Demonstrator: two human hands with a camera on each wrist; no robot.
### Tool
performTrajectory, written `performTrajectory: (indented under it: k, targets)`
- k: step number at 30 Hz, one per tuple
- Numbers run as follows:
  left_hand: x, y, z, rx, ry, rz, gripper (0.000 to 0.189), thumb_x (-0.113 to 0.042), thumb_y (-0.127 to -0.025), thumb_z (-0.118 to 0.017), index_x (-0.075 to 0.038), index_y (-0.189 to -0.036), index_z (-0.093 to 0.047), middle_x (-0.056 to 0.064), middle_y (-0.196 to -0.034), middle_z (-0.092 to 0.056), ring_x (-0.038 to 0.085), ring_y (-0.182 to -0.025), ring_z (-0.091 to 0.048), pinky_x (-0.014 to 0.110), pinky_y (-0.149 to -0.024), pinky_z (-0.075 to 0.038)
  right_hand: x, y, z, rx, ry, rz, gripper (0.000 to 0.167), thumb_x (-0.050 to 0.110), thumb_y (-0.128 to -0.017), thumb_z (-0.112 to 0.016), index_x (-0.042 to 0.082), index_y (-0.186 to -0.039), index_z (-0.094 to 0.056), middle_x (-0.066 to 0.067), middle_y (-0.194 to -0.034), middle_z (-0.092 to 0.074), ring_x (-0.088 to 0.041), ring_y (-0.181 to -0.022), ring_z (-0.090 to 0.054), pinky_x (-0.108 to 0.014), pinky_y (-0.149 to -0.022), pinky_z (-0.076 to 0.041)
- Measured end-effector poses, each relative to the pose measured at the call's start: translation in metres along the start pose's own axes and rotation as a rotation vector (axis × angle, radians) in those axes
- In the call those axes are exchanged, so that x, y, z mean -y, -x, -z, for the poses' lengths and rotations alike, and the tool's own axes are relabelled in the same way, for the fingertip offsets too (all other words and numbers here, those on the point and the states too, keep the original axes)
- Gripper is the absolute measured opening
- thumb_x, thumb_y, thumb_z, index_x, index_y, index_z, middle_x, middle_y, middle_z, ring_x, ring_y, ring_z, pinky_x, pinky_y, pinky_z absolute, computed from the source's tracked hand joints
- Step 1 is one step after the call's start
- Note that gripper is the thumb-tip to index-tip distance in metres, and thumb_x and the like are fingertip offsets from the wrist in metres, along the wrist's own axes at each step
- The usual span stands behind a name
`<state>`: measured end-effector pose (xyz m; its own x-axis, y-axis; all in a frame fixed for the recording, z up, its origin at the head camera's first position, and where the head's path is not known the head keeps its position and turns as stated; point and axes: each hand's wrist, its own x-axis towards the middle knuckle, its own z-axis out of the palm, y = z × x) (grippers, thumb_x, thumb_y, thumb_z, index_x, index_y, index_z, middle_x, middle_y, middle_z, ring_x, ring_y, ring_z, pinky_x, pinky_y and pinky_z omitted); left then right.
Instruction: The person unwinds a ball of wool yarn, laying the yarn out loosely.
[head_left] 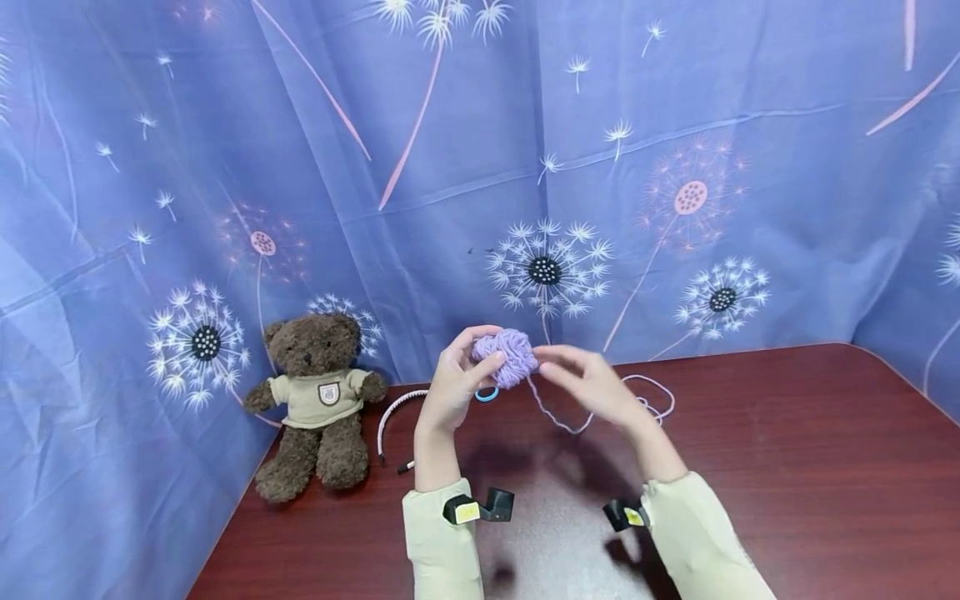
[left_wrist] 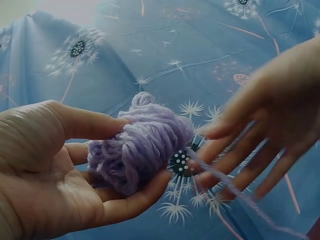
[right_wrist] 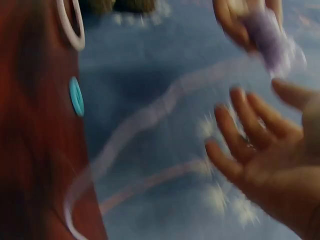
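A small bundle of lilac yarn (head_left: 512, 357) is gripped above the table between the thumb and fingers of my left hand (head_left: 447, 385). In the left wrist view its wound strands bulge around the middle, with loops showing at the near end. From its right side a loose yarn strand (left_wrist: 227, 181) runs off and sags toward the table. My right hand (head_left: 592, 385) is just right of the bundle, its fingers spread and loosely bent. In the right wrist view the palm of that hand holds nothing, and the strand passes beyond the fingers, blurred.
A brown teddy bear (head_left: 318, 404) in a pale shirt sits at the table's left. Beside it lies a white curved band (head_left: 384, 421) with dark tips, and a light blue ring (head_left: 487, 395) is behind my left hand. Loose yarn loops (head_left: 652, 382) rest on the red-brown table (head_left: 795, 467).
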<state>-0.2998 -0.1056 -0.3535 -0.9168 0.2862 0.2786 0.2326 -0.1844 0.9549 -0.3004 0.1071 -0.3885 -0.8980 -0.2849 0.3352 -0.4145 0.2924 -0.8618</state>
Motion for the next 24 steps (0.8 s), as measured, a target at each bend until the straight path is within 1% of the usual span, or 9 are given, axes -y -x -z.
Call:
performTrajectory:
  k: [3, 5, 7, 8, 11, 13, 16, 19, 24]
  targets:
    - [0.001, 0.000, -0.002, 0.007, -0.005, -0.001, 0.039, 0.008, -0.091, -0.053, 0.014, -0.128, -0.044, -0.004, -0.104, -0.061, 0.004, -0.082, -0.063, 0.020, -0.067, -0.056, 0.007, 0.001, -0.016, 0.129, -0.093, -0.026, 0.028, 0.018, -0.098, -0.055, -0.002, -0.113, -0.067, -0.013, -0.091, -0.072, -0.012, -0.074, -0.065, -0.024, -0.067, -0.053]
    - [0.001, 0.001, -0.002, 0.006, -0.007, -0.007, 0.039, 0.008, -0.091, -0.053, 0.014, -0.129, -0.044, -0.003, -0.104, -0.061, 0.005, -0.082, -0.063, 0.020, -0.067, -0.056, 0.008, 0.001, -0.020, 0.153, -0.124, -0.026, 0.024, 0.016, -0.098, -0.055, -0.003, -0.103, -0.070, -0.003, -0.075, -0.069, -0.003, -0.059, -0.053, -0.018, -0.053, -0.043]
    - [0.001, 0.002, -0.001, -0.003, -0.012, -0.010, 0.039, 0.007, -0.091, -0.054, 0.013, -0.128, -0.045, -0.002, -0.105, -0.061, 0.005, -0.083, -0.063, 0.020, -0.067, -0.056, 0.005, 0.001, -0.018, 0.137, -0.128, -0.025, 0.024, 0.015, -0.098, -0.055, -0.003, -0.100, -0.071, 0.003, -0.068, -0.065, -0.001, -0.056, -0.050, -0.018, -0.052, -0.041]
    - [0.000, 0.002, 0.000, -0.007, -0.013, -0.011, 0.039, 0.007, -0.091, -0.054, 0.013, -0.128, -0.045, -0.002, -0.106, -0.060, 0.005, -0.084, -0.063, 0.020, -0.067, -0.056, 0.004, 0.001, -0.015, 0.123, -0.121, -0.021, 0.024, 0.015, -0.098, -0.055, -0.002, -0.100, -0.072, 0.001, -0.067, -0.065, -0.001, -0.061, -0.055, -0.017, -0.058, -0.045]
    - [-0.001, 0.003, 0.002, -0.013, -0.010, -0.009, 0.039, 0.008, -0.090, -0.054, 0.013, -0.128, -0.046, -0.002, -0.106, -0.060, 0.006, -0.084, -0.062, 0.020, -0.067, -0.056, 0.000, 0.002, 0.000, 0.052, -0.075, -0.014, 0.025, 0.016, -0.099, -0.056, -0.002, -0.102, -0.072, -0.007, -0.082, -0.073, 0.001, -0.089, -0.063, -0.016, -0.084, -0.048]
    - [-0.001, 0.004, 0.004, -0.009, -0.012, -0.005, 0.039, 0.008, -0.090, -0.054, 0.013, -0.128, -0.045, -0.002, -0.106, -0.060, 0.006, -0.084, -0.062, 0.020, -0.066, -0.055, -0.001, 0.003, 0.012, -0.009, -0.047, -0.026, 0.028, 0.019, -0.099, -0.055, -0.003, -0.101, -0.072, -0.007, -0.089, -0.074, 0.002, -0.100, -0.063, -0.015, -0.094, -0.045]
    - [-0.003, 0.005, 0.007, -0.003, -0.012, 0.001, 0.039, 0.008, -0.091, -0.054, 0.012, -0.128, -0.045, -0.003, -0.104, -0.060, 0.006, -0.083, -0.063, 0.021, -0.066, -0.056, -0.002, 0.006, 0.031, -0.128, -0.027, -0.064, 0.032, 0.024, -0.100, -0.054, -0.003, -0.103, -0.070, 0.008, -0.090, -0.074, 0.006, -0.102, -0.061, -0.013, -0.094, -0.044]
    - [-0.003, 0.006, 0.011, -0.011, -0.009, 0.007, 0.039, 0.008, -0.091, -0.054, 0.011, -0.128, -0.045, -0.003, -0.104, -0.060, 0.006, -0.083, -0.063, 0.022, -0.068, -0.056, -0.003, 0.011, 0.049, -0.255, -0.088, -0.097, 0.029, 0.027, -0.100, -0.055, 0.004, -0.104, -0.071, 0.023, -0.082, -0.069, 0.008, -0.092, -0.062, -0.010, -0.086, -0.046]
    - [-0.004, 0.006, 0.018, -0.056, -0.012, 0.015, 0.037, 0.007, -0.091, -0.054, 0.008, -0.127, -0.047, -0.003, -0.104, -0.060, 0.006, -0.084, -0.064, 0.022, -0.069, -0.057, -0.011, 0.020, 0.076, -0.415, -0.304, -0.049, 0.017, 0.020, -0.098, -0.058, 0.025, -0.092, -0.073, 0.020, -0.071, -0.068, 0.004, -0.076, -0.062, -0.009, -0.077, -0.050]
